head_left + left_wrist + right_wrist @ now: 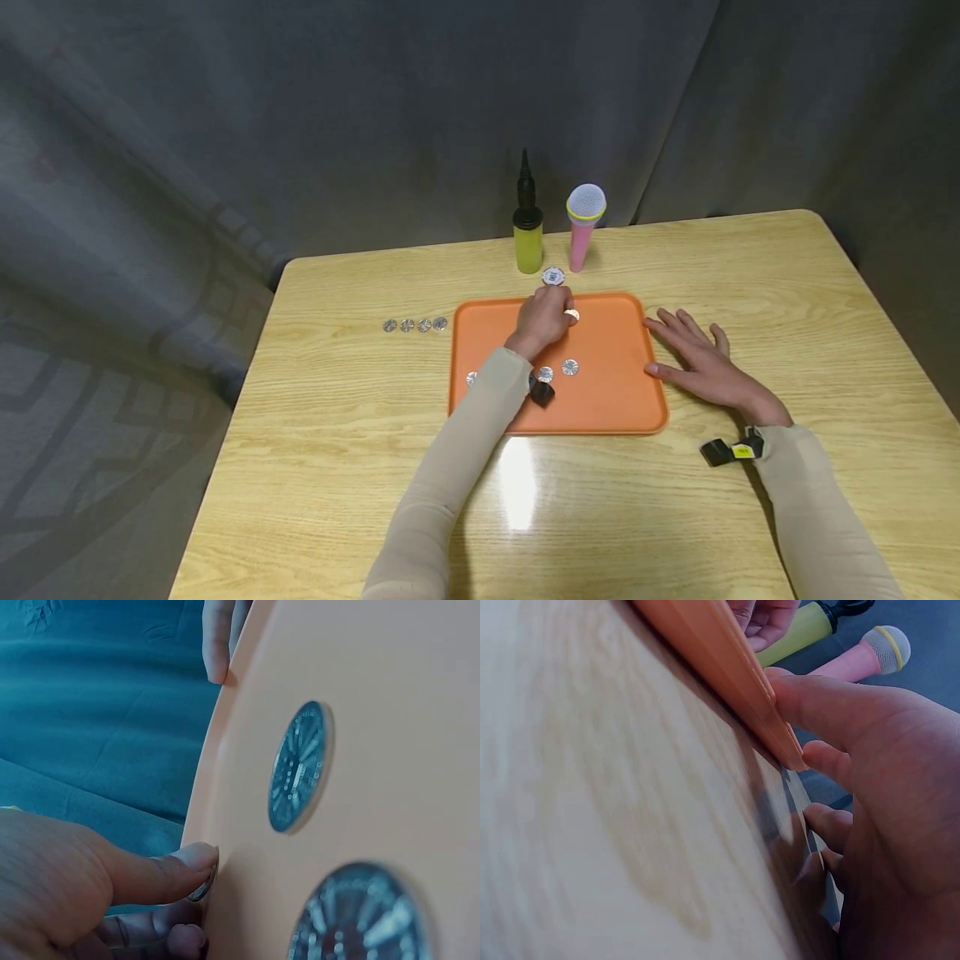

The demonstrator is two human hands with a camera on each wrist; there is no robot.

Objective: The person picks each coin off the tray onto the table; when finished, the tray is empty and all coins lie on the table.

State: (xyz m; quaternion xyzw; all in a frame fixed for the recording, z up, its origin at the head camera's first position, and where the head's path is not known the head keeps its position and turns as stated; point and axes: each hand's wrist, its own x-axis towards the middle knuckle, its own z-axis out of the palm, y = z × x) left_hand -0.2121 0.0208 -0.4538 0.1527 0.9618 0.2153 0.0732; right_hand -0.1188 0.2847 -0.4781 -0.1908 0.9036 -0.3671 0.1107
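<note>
My left hand is over the far half of the orange tray, pinching a silver coin between thumb and fingers. In the left wrist view the coin's edge shows under the thumb, close to the tray's rim. Two more coins lie flat inside, one coin right of another coin; a third coin at the left is partly covered by the sleeve. My right hand has its fingers spread, with thumb and index fingertip at the tray's right rim.
Left of the tray, several silver coins form a row on the wooden table. Behind it stand a yellow-green hand pump with a black nozzle and a pink toy microphone. A poker chip lies before them.
</note>
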